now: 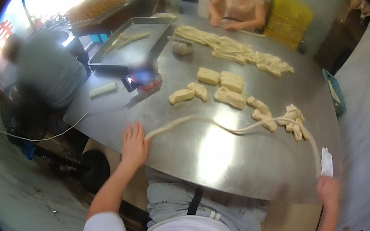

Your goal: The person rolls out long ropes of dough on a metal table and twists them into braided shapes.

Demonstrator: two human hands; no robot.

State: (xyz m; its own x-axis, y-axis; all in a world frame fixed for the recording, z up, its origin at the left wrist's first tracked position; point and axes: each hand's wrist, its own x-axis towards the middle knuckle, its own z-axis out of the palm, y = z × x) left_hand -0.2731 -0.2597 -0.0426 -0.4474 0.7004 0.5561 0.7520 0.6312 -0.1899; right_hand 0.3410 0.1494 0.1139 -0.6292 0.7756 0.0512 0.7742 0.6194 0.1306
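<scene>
A long, thin rope of dough point(189, 118) runs in a wavy line across the steel table from one hand to the other. My left hand point(134, 145) lies flat at the table's near edge, fingers spread, with its thumb side against the rope's left end. At the far right, my right hand point(328, 187) is blurred and closed around the other end. A crumpled white piece point(326, 161), perhaps paper, is just beyond that fist. Near its right side the rope crosses some dough strips point(262, 114) and a heap of cut dough pieces point(292, 119).
Thick dough blocks point(230, 97) and a long dough pile point(213, 40) lie on the steel table point(177, 162). A metal tray point(140, 46) holds twisted dough. Near it are a phone point(130, 83) and white cable. One person sits opposite; another bends at left.
</scene>
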